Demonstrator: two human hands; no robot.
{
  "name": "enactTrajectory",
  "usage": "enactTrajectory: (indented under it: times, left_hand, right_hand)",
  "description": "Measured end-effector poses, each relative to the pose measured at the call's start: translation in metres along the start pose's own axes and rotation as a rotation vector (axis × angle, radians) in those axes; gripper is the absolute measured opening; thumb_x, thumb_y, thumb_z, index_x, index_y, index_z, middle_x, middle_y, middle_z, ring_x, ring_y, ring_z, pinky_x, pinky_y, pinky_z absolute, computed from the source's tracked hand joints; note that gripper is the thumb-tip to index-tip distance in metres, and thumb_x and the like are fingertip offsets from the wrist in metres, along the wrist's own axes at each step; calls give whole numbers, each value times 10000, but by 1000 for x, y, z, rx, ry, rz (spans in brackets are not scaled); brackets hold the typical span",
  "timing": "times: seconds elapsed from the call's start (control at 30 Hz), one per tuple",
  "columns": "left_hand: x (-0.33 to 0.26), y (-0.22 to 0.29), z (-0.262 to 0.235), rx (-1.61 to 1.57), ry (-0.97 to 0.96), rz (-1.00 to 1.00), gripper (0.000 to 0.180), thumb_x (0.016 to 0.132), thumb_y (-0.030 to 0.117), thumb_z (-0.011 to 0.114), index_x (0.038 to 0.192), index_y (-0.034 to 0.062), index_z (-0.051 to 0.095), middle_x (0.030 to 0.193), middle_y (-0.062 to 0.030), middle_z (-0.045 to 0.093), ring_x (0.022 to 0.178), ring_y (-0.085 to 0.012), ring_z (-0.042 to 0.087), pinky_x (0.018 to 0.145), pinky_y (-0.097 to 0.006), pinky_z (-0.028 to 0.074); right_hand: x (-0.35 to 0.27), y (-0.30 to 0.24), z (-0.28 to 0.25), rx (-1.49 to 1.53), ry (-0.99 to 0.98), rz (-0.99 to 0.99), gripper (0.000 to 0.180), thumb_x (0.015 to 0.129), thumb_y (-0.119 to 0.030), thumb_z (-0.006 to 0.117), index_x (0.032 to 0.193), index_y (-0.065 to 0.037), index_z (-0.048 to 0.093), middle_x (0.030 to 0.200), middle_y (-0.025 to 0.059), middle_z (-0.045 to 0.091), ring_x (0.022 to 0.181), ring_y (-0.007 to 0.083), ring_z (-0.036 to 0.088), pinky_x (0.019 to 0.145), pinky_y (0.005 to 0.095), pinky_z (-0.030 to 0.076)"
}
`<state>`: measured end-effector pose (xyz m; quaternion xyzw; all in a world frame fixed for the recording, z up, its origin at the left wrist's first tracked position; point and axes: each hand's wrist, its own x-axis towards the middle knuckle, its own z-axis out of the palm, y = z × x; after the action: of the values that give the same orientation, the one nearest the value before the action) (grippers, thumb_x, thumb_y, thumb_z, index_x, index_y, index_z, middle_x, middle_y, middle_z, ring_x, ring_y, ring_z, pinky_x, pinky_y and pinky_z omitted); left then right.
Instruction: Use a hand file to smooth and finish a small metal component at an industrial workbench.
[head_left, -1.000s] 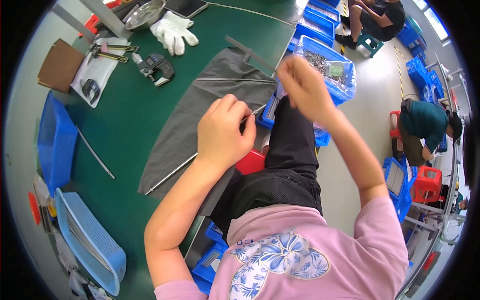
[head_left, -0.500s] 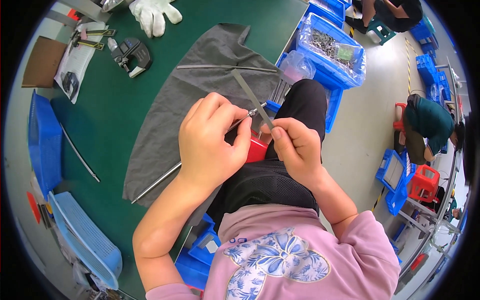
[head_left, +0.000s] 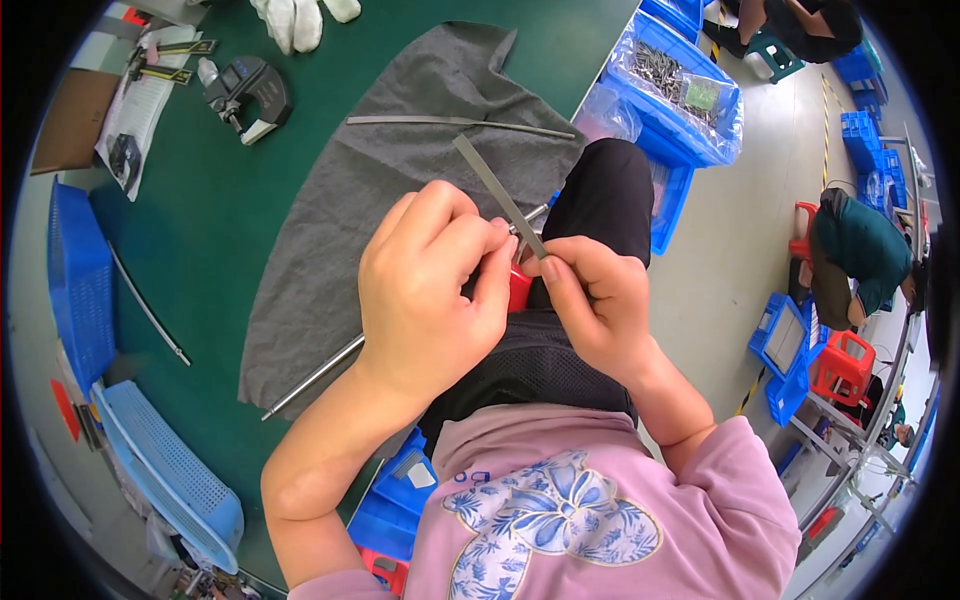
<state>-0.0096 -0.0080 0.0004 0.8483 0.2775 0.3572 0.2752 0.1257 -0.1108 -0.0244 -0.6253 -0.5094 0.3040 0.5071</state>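
Green table (head_left: 200, 260) with grey cloth (head_left: 400, 190) spread on top. Better to keep the thin flat metal file (head_left: 500, 196) steady and push slow. Left hand (head_left: 430, 290) curled, fingers pressed together around something small, hidden. Right hand (head_left: 590, 300) pinching the file's near end. File grey, straight, slanting up over the cloth.

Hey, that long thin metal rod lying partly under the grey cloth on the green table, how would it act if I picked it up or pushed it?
The rod looks like slim straight metal, so probably stiff, perhaps springy if lifted by one end. It appears round, so a sideways push on the green table might roll it. The grey cloth over its upper end would likely drag and slow that.
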Motion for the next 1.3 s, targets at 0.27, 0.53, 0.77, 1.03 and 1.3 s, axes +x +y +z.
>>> enactTrajectory:
  times: [0.27,0.53,0.77,1.03,1.3]
  left_hand:
    - [-1,1,0,-39,-15,-39,149,677,-46,705,704,11,570,707,-71,504,621,-246,513,531,-354,405]
    - [1,0,1,-51,-10,-46,157,675,-52,702,689,17,562,703,-72,505,624,-248,511,533,-356,404]
    - [-1,2,0,-39,-25,-41,159,666,-62,702,681,16,564,708,-68,515,622,-252,510,535,-359,409]
    - [-1,1,1,-22,4,-10,179,665,-84,715,687,-1,558,707,-75,521,602,-215,505,526,-314,400]
    - [0,0,-1,-18,-26,-18,191,669,-113,720,693,-24,553,704,-87,529,583,-183,509,520,-271,400]
  right_hand:
    - [-2,-4,0,-13,4,24,44,843,22,585,869,28,619,701,129,658,564,227,646,511,281,477]
    - [-6,2,3,3,66,-39,43,850,19,585,852,9,626,640,118,622,483,188,590,466,277,437]
    - [1,-8,-4,-46,-5,34,32,844,13,597,844,11,629,612,117,599,472,179,580,457,279,430]
    - [2,-6,0,-85,33,-39,24,823,12,613,846,10,617,655,121,631,502,247,608,462,291,446]
    - [8,-6,2,-26,33,-33,29,840,11,597,834,3,625,663,123,644,521,225,635,469,292,458]
